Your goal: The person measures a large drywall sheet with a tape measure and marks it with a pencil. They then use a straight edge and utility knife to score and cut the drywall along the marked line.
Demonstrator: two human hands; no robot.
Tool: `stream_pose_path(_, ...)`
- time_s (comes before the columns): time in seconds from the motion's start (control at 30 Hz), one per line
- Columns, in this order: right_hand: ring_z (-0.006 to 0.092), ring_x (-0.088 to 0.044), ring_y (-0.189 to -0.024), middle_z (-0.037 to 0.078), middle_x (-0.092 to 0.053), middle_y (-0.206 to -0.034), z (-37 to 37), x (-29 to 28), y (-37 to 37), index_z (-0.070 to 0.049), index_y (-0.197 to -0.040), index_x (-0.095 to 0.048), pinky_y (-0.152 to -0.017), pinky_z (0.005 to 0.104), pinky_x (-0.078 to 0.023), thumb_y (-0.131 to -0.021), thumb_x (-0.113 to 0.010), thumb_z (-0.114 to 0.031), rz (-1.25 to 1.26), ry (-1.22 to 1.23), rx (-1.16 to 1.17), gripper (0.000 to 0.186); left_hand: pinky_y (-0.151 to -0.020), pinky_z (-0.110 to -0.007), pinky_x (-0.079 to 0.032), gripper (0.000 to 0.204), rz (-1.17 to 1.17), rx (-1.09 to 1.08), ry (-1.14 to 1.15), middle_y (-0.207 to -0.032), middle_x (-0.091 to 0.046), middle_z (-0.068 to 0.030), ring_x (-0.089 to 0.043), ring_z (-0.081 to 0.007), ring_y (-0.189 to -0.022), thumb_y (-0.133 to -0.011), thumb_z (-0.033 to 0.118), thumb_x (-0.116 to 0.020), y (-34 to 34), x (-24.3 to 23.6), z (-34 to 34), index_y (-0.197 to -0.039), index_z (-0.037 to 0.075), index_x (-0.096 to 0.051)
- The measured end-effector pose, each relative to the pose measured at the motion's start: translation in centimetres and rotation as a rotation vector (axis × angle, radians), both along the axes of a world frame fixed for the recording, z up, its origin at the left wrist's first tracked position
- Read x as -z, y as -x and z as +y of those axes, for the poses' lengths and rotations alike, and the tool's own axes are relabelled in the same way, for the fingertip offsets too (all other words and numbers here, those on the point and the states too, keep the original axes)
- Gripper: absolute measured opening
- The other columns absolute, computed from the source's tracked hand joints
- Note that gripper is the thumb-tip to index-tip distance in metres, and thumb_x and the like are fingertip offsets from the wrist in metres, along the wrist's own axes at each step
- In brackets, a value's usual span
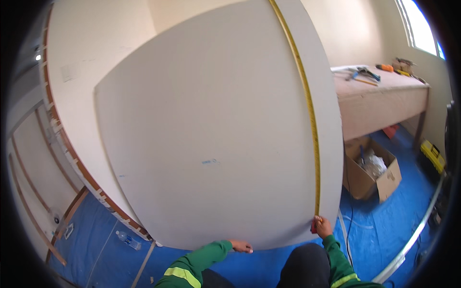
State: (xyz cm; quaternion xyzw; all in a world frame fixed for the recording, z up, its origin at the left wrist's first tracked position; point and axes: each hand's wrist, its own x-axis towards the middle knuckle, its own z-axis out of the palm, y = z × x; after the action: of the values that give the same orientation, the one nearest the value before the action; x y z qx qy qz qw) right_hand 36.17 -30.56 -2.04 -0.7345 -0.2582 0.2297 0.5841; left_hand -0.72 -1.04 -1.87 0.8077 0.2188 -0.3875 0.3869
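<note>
Evidently, the two hands are well apart, both low on a large pale grey panel (206, 120) standing on edge before a cream wall (77, 96). The right hand (324, 228) is closed around the red case (314, 228) of a tape measure, near the panel's lower right corner. The yellow blade (315, 137) runs up the panel from that hand, near and roughly along its right edge, to the top of the view. The left hand (240, 246) is at the panel's bottom edge, fingers bent; whether it grips anything cannot be told. Small blue marks (209, 162) are noted on the panel's face, below its middle. To the right stands a table (379, 113); toward its far right corner lies an orange-handled tool (384, 67), with a blue-handled tool (356, 75) nearer its left edge. Under the table's front edge sits an open cardboard box (359, 180) containing whitish material. A clear bottle (127, 241) lies on the blue floor sheet (105, 269), beyond the panel's lower left corner.
</note>
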Motion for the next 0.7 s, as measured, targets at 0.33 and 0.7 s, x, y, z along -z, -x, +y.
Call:
stream_pose_path(0.33, 0.0338, -0.070, -0.070, 0.020, -0.070, -0.075, -3.2, -0.4, 2.8, -0.001, -0.098, -0.071, -0.069, 0.0462, -0.054, -0.112, -0.057, -0.042, -0.208, 0.106, 0.026, 0.045, -0.114, -0.041, -0.047, 0.054, -0.393, 0.099, 0.096, -0.138, -0.069, -0.0145, -0.062, -0.0275, -0.132, -0.109, 0.047, -0.062, -5.4, -4.5, -8.1, -0.146, 0.008, -0.062)
stream_pose_path(0.7, 0.0183, -0.066, -0.062, 0.008, -0.067, -0.068, -3.1, -4.2, 3.0, -0.002, -0.096, -0.070, -0.062, 0.0377, -0.053, -0.111, -0.062, -0.029, 0.016, -0.035, -0.064, 0.032, -0.114, -0.039, -0.048, 0.060, -0.510, -0.232, 0.091, -0.141, -0.068, -0.0153, -0.062, -0.0245, -0.133, -0.109, 0.038, -0.066, -8.4, -9.8, -7.9, -0.156, 0.005, -0.051)
